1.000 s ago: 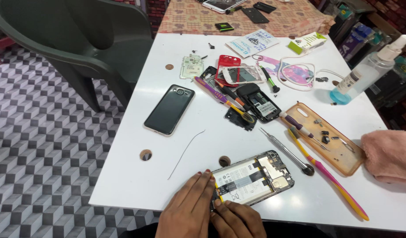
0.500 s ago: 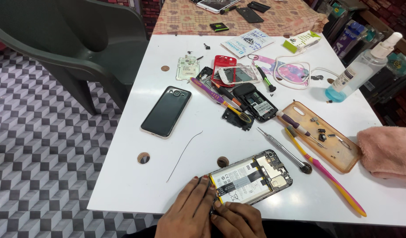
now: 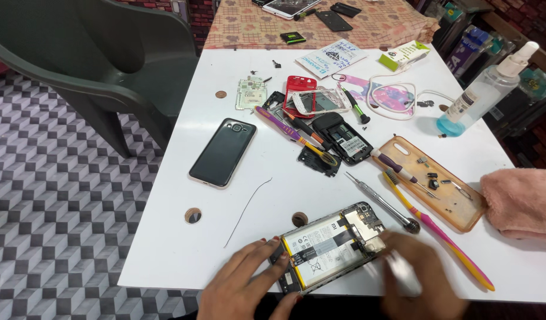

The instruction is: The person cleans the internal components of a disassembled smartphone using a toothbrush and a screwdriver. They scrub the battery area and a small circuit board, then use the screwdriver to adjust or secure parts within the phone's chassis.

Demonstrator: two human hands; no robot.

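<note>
we look down on a white table [image 3: 166, 249] strewn with phone parts. at its near edge lies an opened phone [image 3: 329, 246], back cover off, battery and circuit board showing. our left hand [image 3: 243, 287] rests on the phone's left end, fingers spread and laid flat, pressing on it rather than closed around it. our right hand [image 3: 424, 278] is at the phone's right end, blurred; it seems to hold something pale and slim, but we cannot tell what it is or how tightly the fingers close.

just beyond the phone's right end lie a metal screwdriver [image 3: 379, 201] and a yellow and pink toothbrush [image 3: 436, 228]. beside them an orange phone case [image 3: 439, 181] holds small screws and parts. at the right edge sits a pink cloth [image 3: 522, 201]. near the left edge lies a dark phone [image 3: 222, 152], face down. a spray bottle [image 3: 483, 89] with blue liquid stands toward the far right corner. a dark plastic chair [image 3: 101, 65] stands off the table's left side.
</note>
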